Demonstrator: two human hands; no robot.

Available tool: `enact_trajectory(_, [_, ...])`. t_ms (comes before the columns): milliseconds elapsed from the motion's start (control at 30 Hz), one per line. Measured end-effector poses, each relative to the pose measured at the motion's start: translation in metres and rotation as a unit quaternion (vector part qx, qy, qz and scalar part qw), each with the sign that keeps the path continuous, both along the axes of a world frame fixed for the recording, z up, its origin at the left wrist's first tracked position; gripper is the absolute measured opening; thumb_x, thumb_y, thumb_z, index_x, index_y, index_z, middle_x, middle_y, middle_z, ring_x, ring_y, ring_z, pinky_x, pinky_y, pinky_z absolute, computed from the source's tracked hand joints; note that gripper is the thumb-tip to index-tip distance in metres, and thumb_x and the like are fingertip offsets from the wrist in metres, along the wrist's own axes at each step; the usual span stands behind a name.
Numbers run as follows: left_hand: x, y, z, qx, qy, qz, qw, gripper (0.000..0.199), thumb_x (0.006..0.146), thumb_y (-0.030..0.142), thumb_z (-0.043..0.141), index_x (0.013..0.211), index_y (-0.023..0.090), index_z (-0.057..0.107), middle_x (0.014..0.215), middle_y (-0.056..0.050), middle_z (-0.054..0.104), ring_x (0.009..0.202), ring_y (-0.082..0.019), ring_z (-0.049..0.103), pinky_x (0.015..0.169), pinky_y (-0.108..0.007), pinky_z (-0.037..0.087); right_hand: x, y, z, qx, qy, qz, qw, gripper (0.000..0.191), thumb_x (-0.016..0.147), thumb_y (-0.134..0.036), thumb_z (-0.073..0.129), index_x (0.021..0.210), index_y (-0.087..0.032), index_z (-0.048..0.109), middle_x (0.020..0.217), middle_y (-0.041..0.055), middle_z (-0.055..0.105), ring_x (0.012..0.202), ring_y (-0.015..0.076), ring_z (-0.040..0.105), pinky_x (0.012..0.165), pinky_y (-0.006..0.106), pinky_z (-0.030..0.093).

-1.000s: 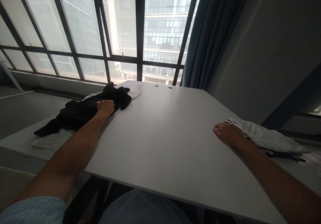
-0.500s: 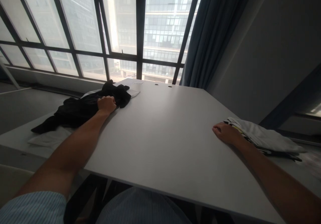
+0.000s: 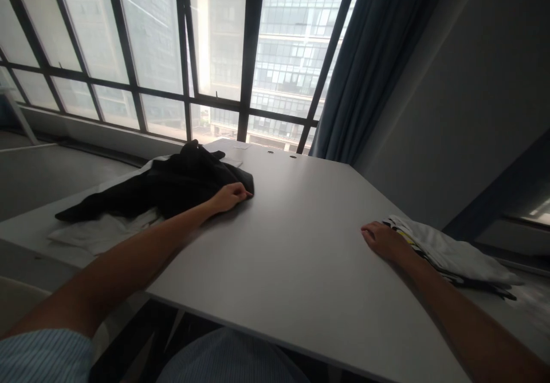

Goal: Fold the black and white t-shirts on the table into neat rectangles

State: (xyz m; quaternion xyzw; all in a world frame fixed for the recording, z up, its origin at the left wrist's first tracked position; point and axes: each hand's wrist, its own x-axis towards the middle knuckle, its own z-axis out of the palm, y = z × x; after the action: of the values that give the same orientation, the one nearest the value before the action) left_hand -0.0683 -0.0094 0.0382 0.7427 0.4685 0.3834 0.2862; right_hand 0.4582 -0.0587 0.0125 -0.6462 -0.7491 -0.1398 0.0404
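On the left of the table lies a crumpled black garment (image 3: 189, 171); its exact kind is unclear in the folds. My left hand (image 3: 230, 197) is closed on the near right edge of this black garment, which stretches out toward the table's middle. White cloth (image 3: 112, 228) shows under and in front of it. Over on the right, my right hand (image 3: 382, 240) rests on the white table (image 3: 283, 257) with its fingers loosely curled and nothing seen in them. Just beside its wrist is a stack of folded clothes (image 3: 455, 251), white on top with dark and yellow layers below.
Two dark round holes mark the table's far end, near a sheet of paper (image 3: 243, 146). Behind it are large windows (image 3: 296, 51) and a blue curtain (image 3: 369, 56). The table's front edge runs just ahead of my lap.
My left hand has moved right and slightly nearer, drawing part of the black garment toward the table's middle. My right hand stays by the folded stack. The view has tilted up slightly.
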Motion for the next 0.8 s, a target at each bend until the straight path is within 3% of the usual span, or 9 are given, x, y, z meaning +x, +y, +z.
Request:
enact_trajectory(100, [0.042, -0.030, -0.003, -0.043, 0.036, -0.266, 0.963, 0.024, 0.086, 0.041, 0.069, 0.082, 0.018, 0.064, 0.107, -0.008, 0.078, 0.090, -0.020, 0.069, 0.084, -0.031, 0.052, -0.024, 0.007, 0.010, -0.014, -0.017, 0.053, 0.998, 0.033, 0.095, -0.022, 0.047, 0.116, -0.017, 0.072, 0.121, 0.0143, 0.072, 0.109, 0.0274, 0.069, 0.098, 0.038, 0.050])
enact_trajectory(133, [0.051, -0.039, -0.002, -0.036, 0.054, -0.311, 0.948, 0.027, 0.085, 0.045, 0.071, 0.087, 0.018, 0.067, 0.107, -0.008, 0.078, 0.091, -0.020, 0.069, 0.085, -0.031, 0.053, -0.037, 0.010, 0.014, -0.020, -0.014, 0.070, 0.997, 0.036, 0.095, -0.023, 0.048, 0.123, -0.017, 0.070, 0.126, 0.0146, 0.070, 0.111, 0.0279, 0.068, 0.099, 0.038, 0.050])
enact_trajectory(200, [0.056, -0.048, 0.004, -0.005, 0.096, -0.341, 0.935, 0.033, 0.087, 0.049, 0.071, 0.098, 0.018, 0.071, 0.108, -0.008, 0.078, 0.093, -0.020, 0.070, 0.088, -0.031, 0.052, -0.067, 0.016, 0.022, -0.034, 0.010, 0.090, 0.995, 0.043, 0.095, -0.025, 0.052, 0.136, -0.018, 0.063, 0.136, 0.0140, 0.066, 0.114, 0.0278, 0.067, 0.099, 0.038, 0.051])
enact_trajectory(300, [0.041, -0.043, 0.012, 0.059, 0.184, -0.274, 0.942, 0.039, 0.092, 0.050, 0.064, 0.114, 0.019, 0.071, 0.115, -0.009, 0.076, 0.101, -0.023, 0.070, 0.094, -0.032, 0.051, -0.116, 0.028, 0.033, -0.051, 0.047, 0.126, 0.990, 0.053, 0.093, -0.026, 0.058, 0.145, -0.018, 0.056, 0.142, 0.0139, 0.062, 0.121, 0.0295, 0.064, 0.103, 0.041, 0.050])
enact_trajectory(400, [0.011, -0.022, 0.013, 0.097, 0.279, -0.179, 0.938, 0.049, 0.091, 0.053, 0.063, 0.128, 0.020, 0.067, 0.138, -0.011, 0.066, 0.126, -0.028, 0.061, 0.107, -0.036, 0.044, -0.157, 0.044, 0.033, -0.083, 0.084, 0.150, 0.982, 0.056, 0.089, -0.026, 0.066, 0.144, -0.022, 0.058, 0.143, 0.0118, 0.060, 0.121, 0.0297, 0.064, 0.103, 0.041, 0.051])
enact_trajectory(533, [-0.038, 0.005, 0.010, -0.008, 0.372, -0.078, 0.925, 0.082, 0.079, 0.066, 0.068, 0.146, 0.022, 0.055, 0.160, -0.012, 0.045, 0.145, -0.035, 0.042, 0.118, -0.041, 0.033, -0.188, 0.066, 0.023, -0.072, 0.129, 0.188, 0.971, 0.025, 0.089, -0.018, 0.066, 0.112, -0.021, 0.076, 0.138, 0.0102, 0.064, 0.115, 0.0260, 0.067, 0.101, 0.035, 0.051])
enact_trajectory(600, [-0.065, 0.013, 0.010, -0.083, 0.380, -0.051, 0.920, 0.095, 0.073, 0.069, 0.070, 0.152, 0.023, 0.048, 0.164, -0.013, 0.036, 0.148, -0.036, 0.037, 0.120, -0.042, 0.030, -0.190, 0.075, 0.020, -0.069, 0.138, 0.203, 0.967, 0.016, 0.088, -0.015, 0.064, 0.097, -0.021, 0.077, 0.132, 0.0092, 0.067, 0.111, 0.0245, 0.068, 0.098, 0.033, 0.052])
enact_trajectory(700, [-0.100, 0.021, 0.013, -0.148, 0.390, -0.062, 0.907, 0.108, 0.061, 0.066, 0.079, 0.156, 0.029, 0.042, 0.169, -0.010, 0.023, 0.152, -0.037, 0.028, 0.121, -0.044, 0.027, -0.176, 0.083, 0.026, -0.048, 0.175, 0.203, 0.962, 0.019, 0.088, -0.013, 0.058, 0.096, -0.021, 0.074, 0.117, 0.0070, 0.073, 0.104, 0.0214, 0.069, 0.095, 0.031, 0.051])
enact_trajectory(800, [-0.117, 0.024, 0.015, -0.166, 0.402, -0.108, 0.894, 0.115, 0.052, 0.056, 0.087, 0.156, 0.036, 0.042, 0.170, -0.008, 0.017, 0.155, -0.037, 0.020, 0.121, -0.046, 0.026, -0.147, 0.086, 0.044, 0.056, 0.255, 0.141, 0.955, 0.023, 0.090, -0.019, 0.051, 0.103, -0.020, 0.071, 0.107, 0.0092, 0.075, 0.097, 0.0233, 0.069, 0.092, 0.035, 0.051])
